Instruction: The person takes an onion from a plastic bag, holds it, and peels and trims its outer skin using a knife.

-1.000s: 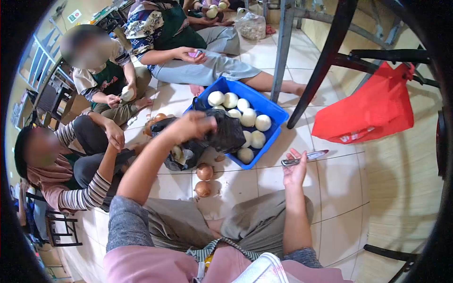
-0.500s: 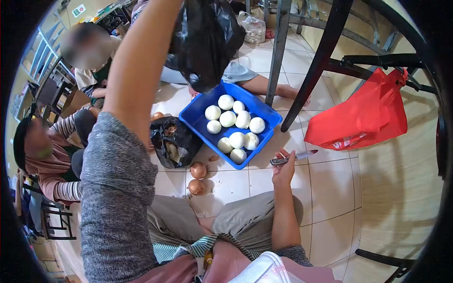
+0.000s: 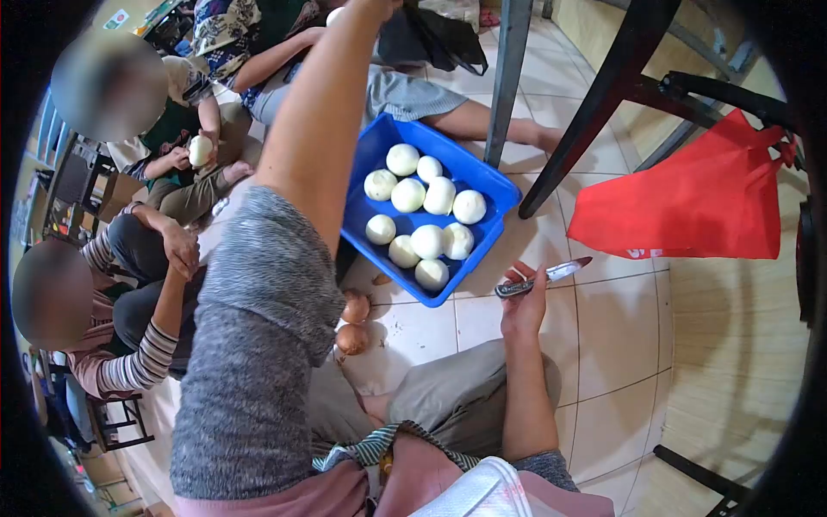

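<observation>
My right hand (image 3: 524,302) holds a folding knife (image 3: 564,270), its blade pointing right and its tip stained reddish-brown. My left arm reaches far forward to the top edge; the left hand (image 3: 379,5) is mostly cut off there and its fingers are hidden. Beside it is a black plastic bag (image 3: 431,39). In front of me a blue tray (image 3: 482,258) holds several peeled white onions (image 3: 408,196). Two unpeeled brown onions (image 3: 352,339) sit on the tiled floor left of the tray, partly beside my sleeve.
A red bag (image 3: 676,202) hangs at the right near dark metal table legs (image 3: 594,103). Several people sit on the left and ahead; one person's hands hold a peeled onion (image 3: 200,151). Another person's bare leg (image 3: 482,121) stretches behind the tray.
My left arm has swung right and forward, and the black bag is now farther off at the top. The smaller black bag of peelings is now hidden behind my arm. The knife stays in my right hand.
</observation>
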Tool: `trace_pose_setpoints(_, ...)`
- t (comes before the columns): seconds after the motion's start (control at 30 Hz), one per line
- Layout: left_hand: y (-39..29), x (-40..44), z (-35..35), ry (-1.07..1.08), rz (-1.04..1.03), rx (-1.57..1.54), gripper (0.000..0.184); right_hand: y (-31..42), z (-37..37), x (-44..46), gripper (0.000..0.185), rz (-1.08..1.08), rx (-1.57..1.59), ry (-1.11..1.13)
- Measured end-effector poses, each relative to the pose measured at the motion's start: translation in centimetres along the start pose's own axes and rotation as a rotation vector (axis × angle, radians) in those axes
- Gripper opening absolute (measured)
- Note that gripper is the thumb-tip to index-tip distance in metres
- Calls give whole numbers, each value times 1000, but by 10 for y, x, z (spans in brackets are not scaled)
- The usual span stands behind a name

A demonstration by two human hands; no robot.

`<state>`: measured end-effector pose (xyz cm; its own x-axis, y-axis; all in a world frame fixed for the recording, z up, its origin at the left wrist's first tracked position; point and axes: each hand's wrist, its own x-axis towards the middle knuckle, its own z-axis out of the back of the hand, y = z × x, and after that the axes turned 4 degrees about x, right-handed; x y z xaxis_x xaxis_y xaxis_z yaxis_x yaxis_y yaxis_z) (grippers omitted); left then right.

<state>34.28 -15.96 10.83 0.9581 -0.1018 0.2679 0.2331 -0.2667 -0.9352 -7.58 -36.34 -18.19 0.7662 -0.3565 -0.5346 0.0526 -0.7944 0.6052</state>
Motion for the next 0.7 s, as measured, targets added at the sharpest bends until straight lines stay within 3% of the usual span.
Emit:
trace_pose_setpoints(0.1, 75, -33, 36, 137, 220, -126, 87, 4, -5, -4, 49, -4, -34, -47)
trace_pose_setpoints(0.17, 124, -34, 70, -275, 701, -31, 95, 3, -1, 4, 49, 16, -7, -46)
trace_pose_setpoints(0.2, 147, -36, 85, -58, 529, -160, 92, 3, -1, 6, 49, 16, -9, -82)
trace_pose_setpoints(0.3, 182, -71, 139, 93, 531, 2, 80, 2, 13, 8, 51, 62, -71, 16)
trace_pose_setpoints(0.33, 181, -110, 146, 314, 348, 196, 77, 6, 10, 5, 51, 76, -84, -2)
trace_pose_setpoints(0.37, 101, -207, 87, 89, 155, 444, 44, 7, 4, 5, 51, 106, -87, -7)
trace_pose_setpoints(0.4, 70, -264, 71, 143, 152, 527, 40, 5, 0, 5, 52, 103, -97, -2)
trace_pose_setpoints(0.43, 72, -300, 87, 212, 223, 687, 37, 4, -3, 3, 52, 107, -107, 6)
trace_pose_setpoints(0.47, 55, -351, 85, 319, 222, 641, 31, 4, -4, 1, 53, 115, -122, 10)
trace_pose_setpoints(0.5, 42, -392, 89, 409, 486, 750, 37, 5, -4, -1, 53, 126, -143, 10)
trace_pose_setpoints(0.57, 53, -454, 124, 668, 531, 1107, 46, 0, -6, 4, 54, 153, -179, 22)
trace_pose_setpoints(0.63, 51, -505, 134, 624, 702, 1410, 56, -4, -3, 4, 54, 203, -233, 12)
trace_pose_setpoints(0.7, 92, -543, 173, 598, 783, 1438, 67, -4, -7, 1, 55, 235, -281, 5)
